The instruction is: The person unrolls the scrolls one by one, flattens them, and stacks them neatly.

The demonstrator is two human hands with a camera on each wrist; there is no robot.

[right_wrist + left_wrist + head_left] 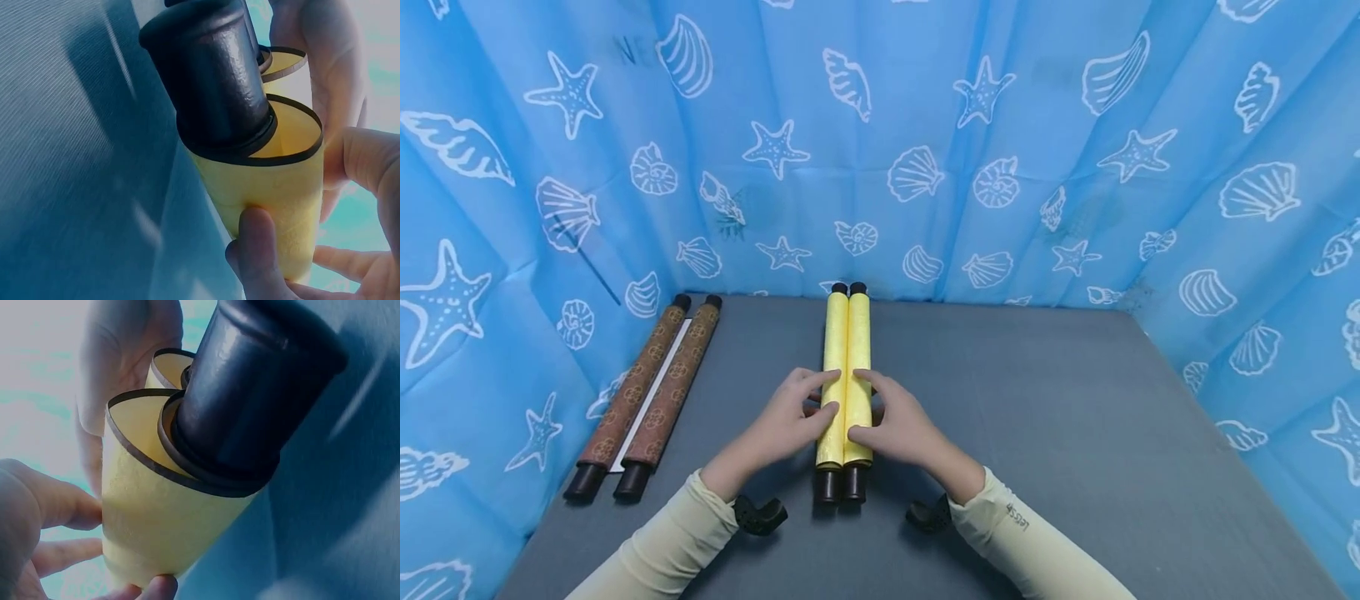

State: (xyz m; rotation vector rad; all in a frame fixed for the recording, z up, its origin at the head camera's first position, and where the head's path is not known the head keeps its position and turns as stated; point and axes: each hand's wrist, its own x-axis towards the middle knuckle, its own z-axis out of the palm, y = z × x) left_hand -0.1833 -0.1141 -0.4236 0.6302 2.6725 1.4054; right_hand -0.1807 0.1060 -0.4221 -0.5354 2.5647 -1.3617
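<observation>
Blue seashell-print curtains point(880, 208) around a grey table point(1037, 408) suggest a curtained-off work booth.

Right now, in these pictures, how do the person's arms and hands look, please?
The left sleeve and right sleeve are pale cream and reach to the wrists, with soft folds. Small dark writing marks the right one; I cannot read it surely. A black curved piece shows beside each sleeve's end. The left hand and right hand wear no gloves.

Head view: high, facing forward-down.
Wrist views: close, facing the yellow rolls point(169, 519) from opposite sides (dark ends point(240, 394) shared).
</observation>
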